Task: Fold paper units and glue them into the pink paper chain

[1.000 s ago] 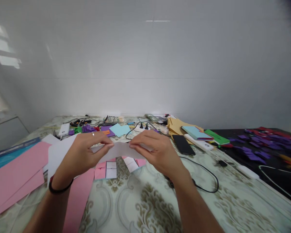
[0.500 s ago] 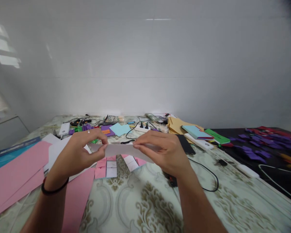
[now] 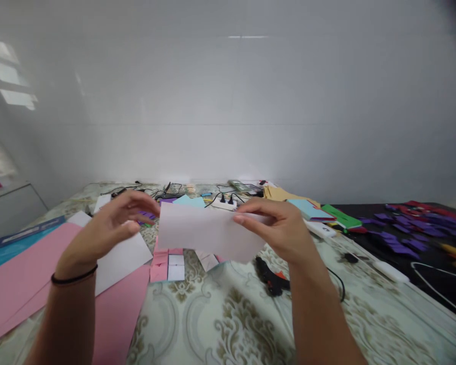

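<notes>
A sheet of white paper (image 3: 209,230) hangs upright above the patterned cloth, its right part pinched between the thumb and fingers of my right hand (image 3: 275,225). My left hand (image 3: 108,228) is off the sheet, just left of its edge, with thumb and fingers apart and nothing between them. Below the sheet lie folded pink and white paper pieces (image 3: 167,266), partly covered by it. Another folded piece (image 3: 206,259) shows under its lower edge.
Pink sheets (image 3: 26,274) and a white sheet (image 3: 123,257) lie at the left. A black glue gun (image 3: 271,278) rests below my right hand. Farther back are a power strip (image 3: 224,204) and cables. Purple pieces (image 3: 403,242) cover a black surface (image 3: 380,274) at the right.
My left hand has let go of the white sheet and moved left. My right hand has moved slightly right, and the sheet now faces the camera more broadly.
</notes>
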Demonstrator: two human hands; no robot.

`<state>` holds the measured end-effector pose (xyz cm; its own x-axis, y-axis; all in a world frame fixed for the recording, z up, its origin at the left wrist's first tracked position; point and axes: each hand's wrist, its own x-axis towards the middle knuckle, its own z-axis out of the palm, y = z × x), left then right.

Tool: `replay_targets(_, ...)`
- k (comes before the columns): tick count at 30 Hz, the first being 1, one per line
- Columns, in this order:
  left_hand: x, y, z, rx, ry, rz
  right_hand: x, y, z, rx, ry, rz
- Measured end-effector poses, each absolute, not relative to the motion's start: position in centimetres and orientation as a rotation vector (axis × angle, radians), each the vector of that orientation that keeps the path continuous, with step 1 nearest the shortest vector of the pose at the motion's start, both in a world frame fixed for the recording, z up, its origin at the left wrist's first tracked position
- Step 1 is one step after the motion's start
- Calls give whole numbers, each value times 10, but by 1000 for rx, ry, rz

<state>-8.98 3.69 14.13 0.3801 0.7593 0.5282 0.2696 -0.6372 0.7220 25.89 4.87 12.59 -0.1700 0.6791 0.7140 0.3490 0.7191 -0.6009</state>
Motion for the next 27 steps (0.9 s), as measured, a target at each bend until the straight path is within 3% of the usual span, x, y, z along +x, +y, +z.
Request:
replay_targets(4, -70, 46, 135, 2211, 989, 877, 254, 64, 115, -879, -1658, 493)
replay_targets(7, -61, 52, 132, 2112, 1080, 993, 252, 74, 108, -927, -1581, 513)
replay_targets(11, -57, 58, 130, 1907, 1212, 1313, 238, 71, 108, -965, -1577, 57)
replay_targets(16, -53, 61, 127, 1740, 1228, 1410, 200, 44, 107, -809, -1785, -308)
replay_targets(27, -42, 51, 130, 1540, 1064, 1304, 176, 37, 91, -622, -1970, 241)
